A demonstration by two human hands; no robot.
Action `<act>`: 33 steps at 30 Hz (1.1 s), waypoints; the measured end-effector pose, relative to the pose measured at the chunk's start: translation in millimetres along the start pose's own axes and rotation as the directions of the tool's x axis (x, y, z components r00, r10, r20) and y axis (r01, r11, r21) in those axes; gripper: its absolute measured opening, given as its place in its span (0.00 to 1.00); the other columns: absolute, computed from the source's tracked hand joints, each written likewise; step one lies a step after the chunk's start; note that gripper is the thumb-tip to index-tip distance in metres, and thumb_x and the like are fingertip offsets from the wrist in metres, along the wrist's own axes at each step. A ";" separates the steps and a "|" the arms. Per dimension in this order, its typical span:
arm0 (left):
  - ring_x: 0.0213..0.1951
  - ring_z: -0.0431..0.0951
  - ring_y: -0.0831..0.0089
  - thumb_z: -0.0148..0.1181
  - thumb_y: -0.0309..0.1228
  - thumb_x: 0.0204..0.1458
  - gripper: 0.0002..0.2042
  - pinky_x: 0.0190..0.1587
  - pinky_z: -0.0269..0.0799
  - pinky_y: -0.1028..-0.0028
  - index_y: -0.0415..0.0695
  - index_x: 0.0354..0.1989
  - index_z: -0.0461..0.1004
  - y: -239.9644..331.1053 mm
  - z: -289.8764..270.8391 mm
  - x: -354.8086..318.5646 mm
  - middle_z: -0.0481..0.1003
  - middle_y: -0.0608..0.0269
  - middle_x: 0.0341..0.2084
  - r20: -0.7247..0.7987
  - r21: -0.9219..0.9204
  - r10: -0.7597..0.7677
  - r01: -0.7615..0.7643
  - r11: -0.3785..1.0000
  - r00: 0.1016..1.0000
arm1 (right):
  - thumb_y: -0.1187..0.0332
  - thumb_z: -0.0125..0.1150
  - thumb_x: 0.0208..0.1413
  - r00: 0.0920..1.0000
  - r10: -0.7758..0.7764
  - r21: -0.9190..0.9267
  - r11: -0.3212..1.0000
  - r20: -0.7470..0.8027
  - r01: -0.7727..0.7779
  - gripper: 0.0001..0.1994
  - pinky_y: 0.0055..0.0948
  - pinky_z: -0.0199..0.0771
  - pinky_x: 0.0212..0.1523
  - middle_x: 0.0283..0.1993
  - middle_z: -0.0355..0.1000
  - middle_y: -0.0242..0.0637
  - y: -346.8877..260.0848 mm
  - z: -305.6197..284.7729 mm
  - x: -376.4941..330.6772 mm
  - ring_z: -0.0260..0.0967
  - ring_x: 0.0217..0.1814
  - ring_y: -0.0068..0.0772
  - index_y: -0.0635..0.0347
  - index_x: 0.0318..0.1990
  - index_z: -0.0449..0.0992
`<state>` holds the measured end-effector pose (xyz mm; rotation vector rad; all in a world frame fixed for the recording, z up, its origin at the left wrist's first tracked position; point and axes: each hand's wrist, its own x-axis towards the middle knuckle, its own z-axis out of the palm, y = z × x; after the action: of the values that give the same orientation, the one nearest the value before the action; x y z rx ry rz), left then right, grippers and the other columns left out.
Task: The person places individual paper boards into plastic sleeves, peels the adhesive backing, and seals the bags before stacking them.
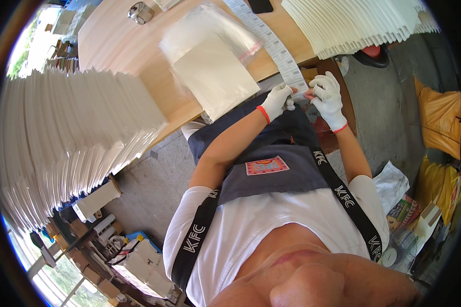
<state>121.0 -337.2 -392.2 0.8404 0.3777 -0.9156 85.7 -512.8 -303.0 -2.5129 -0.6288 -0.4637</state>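
Observation:
A long strip of printed white labels runs down from the table's far side and over its near edge. My left hand, in a white glove with bare fingertips and a red cuff, is closed at the left edge of the strip's near end. Opposite it, my right hand, gloved alike, pinches the right edge with thumb and forefinger. Left of the strip lies a cream-coloured flat pack in clear plastic, on top of a pile of clear plastic bags.
Tall stacks of white, plastic-wrapped flat packs stand at the left, and another white stack at the far right of the wooden table. A metal pot and a black phone sit farther back. Orange bags line the right.

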 end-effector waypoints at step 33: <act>0.22 0.73 0.80 0.55 0.29 0.55 0.11 0.24 0.68 0.81 0.38 0.43 0.67 106.2 -45.1 -228.9 0.73 0.64 0.25 -0.199 0.478 0.810 -0.667 0.571 0.551 | 0.59 0.50 0.59 0.685 0.262 0.634 0.259 0.680 -0.729 0.22 0.23 0.68 0.41 0.45 0.72 0.38 -32.3 91.0 102.7 0.68 0.42 0.23 0.68 0.54 0.66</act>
<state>78.5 -143.3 -229.9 1.3900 0.1535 0.0468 172.9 -403.5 -320.3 -1.5478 -0.0438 0.6336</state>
